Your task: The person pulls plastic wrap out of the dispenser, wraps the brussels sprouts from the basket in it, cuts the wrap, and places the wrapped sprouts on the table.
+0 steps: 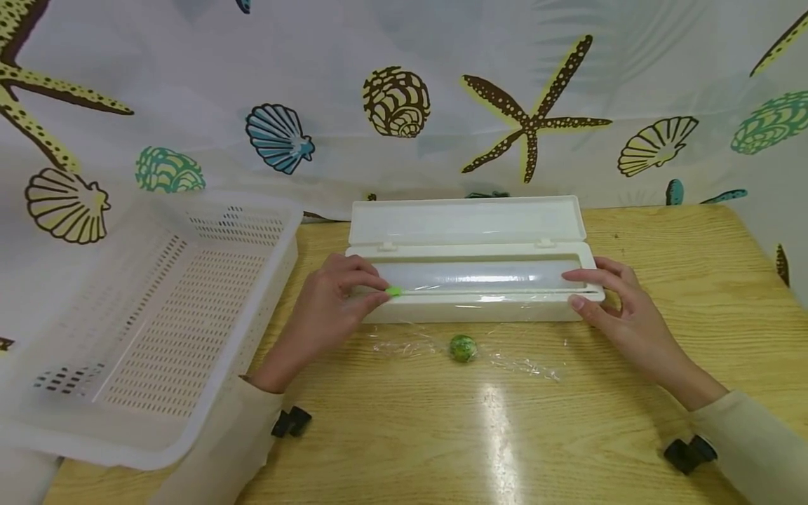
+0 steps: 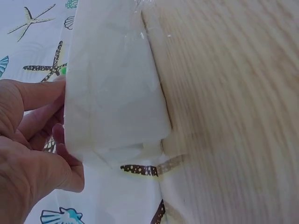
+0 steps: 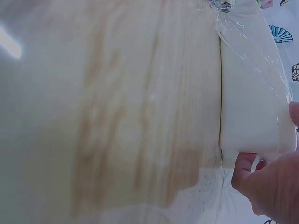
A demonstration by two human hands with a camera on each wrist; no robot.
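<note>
A white cling film dispenser box (image 1: 442,310) lies across the table, lid (image 1: 467,221) swung back and a roll of clear film (image 1: 480,273) inside. My left hand (image 1: 328,298) pinches a small bright green slider (image 1: 394,291) at the left end of the front rail. At the other end, my right hand (image 1: 625,308) grips the box's corner, thumb on the front and index finger over the top edge. In the right wrist view, clear film hangs over the box's front (image 3: 257,88). A small round mottled-green fruit (image 1: 463,348) sits before the box, with crinkled film (image 1: 520,365) around it.
A white perforated plastic basket (image 1: 287,256) stands on the left, close to my left forearm. Behind the wooden table (image 1: 568,435) hangs a white cloth (image 1: 454,42) printed with shells and starfish. The raised lid stands close to that cloth.
</note>
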